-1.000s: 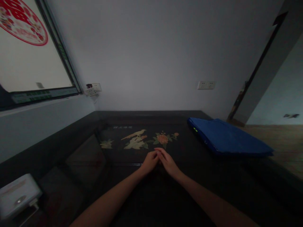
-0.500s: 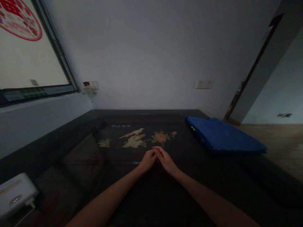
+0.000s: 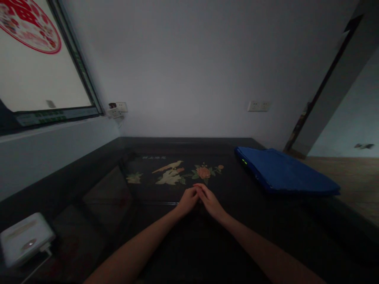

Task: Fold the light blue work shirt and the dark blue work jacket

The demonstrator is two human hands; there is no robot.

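Note:
My left hand (image 3: 188, 199) and my right hand (image 3: 209, 201) rest together on the dark glossy table (image 3: 248, 236), just in front of its painted bird and flower picture (image 3: 170, 175). The fingers of both hands are closed and meet at the tips, the right hand's lying partly over the left's. No object shows in either hand. Off to the right lies a folded blue cloth item (image 3: 287, 171), apart from my hands; what it is exactly I cannot tell.
At the near left sits a white box-shaped device (image 3: 28, 238) with a white cable (image 3: 37, 268) plugged in. Behind the table rises a pale wall with a double socket (image 3: 258, 105) and another socket (image 3: 121, 107) near the window (image 3: 44, 79). Floor (image 3: 355, 177) shows at the right.
The whole scene has shifted slightly to the right in view, showing more of the white device. My hands keep the same joined pose on the table.

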